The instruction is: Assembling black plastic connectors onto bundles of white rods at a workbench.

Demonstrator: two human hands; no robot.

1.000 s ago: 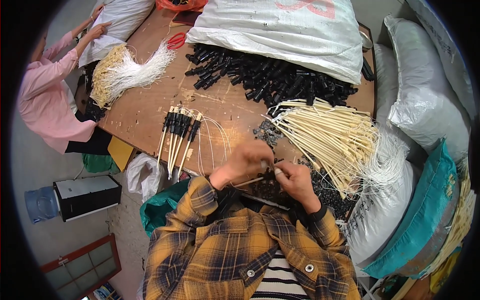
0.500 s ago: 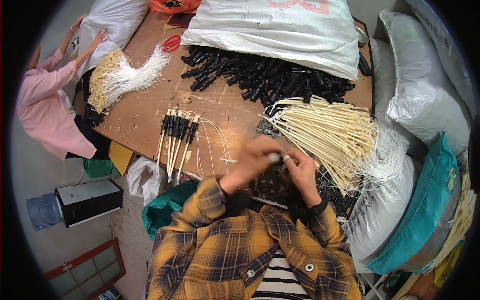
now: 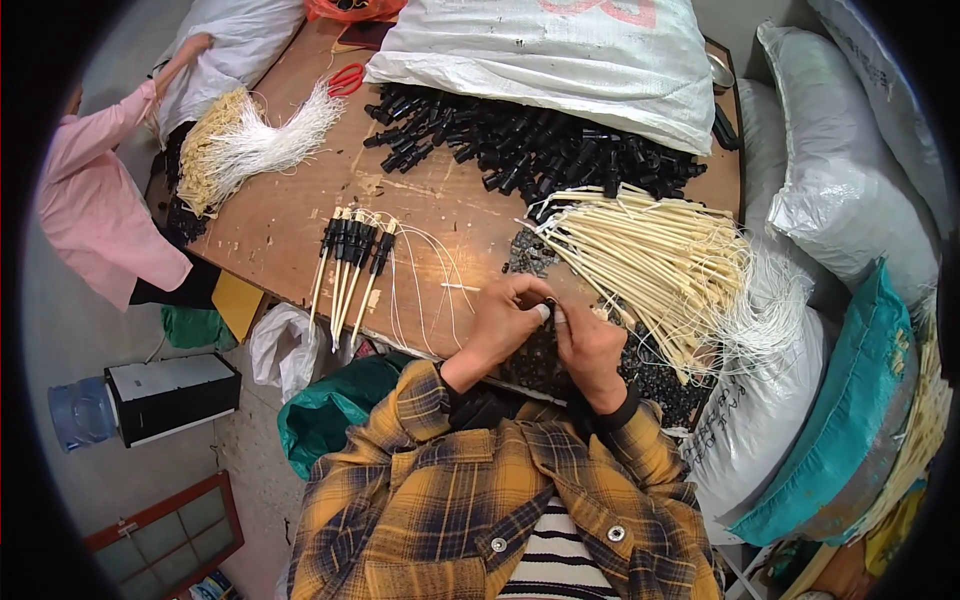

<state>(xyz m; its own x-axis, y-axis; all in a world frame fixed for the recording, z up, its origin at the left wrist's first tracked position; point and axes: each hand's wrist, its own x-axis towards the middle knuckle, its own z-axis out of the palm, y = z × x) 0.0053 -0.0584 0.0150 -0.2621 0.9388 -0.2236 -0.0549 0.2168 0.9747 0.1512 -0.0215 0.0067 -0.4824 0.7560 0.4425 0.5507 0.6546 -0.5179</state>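
Pile of black bits (image 3: 662, 388) sits lower center-right, handy I guess; left hand (image 3: 508, 322) and right hand (image 3: 592, 348) pinch some tiny dark piece (image 3: 551, 301), probably for control.

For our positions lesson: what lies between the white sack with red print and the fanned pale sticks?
The head view shows a heap of black parts between the white sack and fanned sticks.
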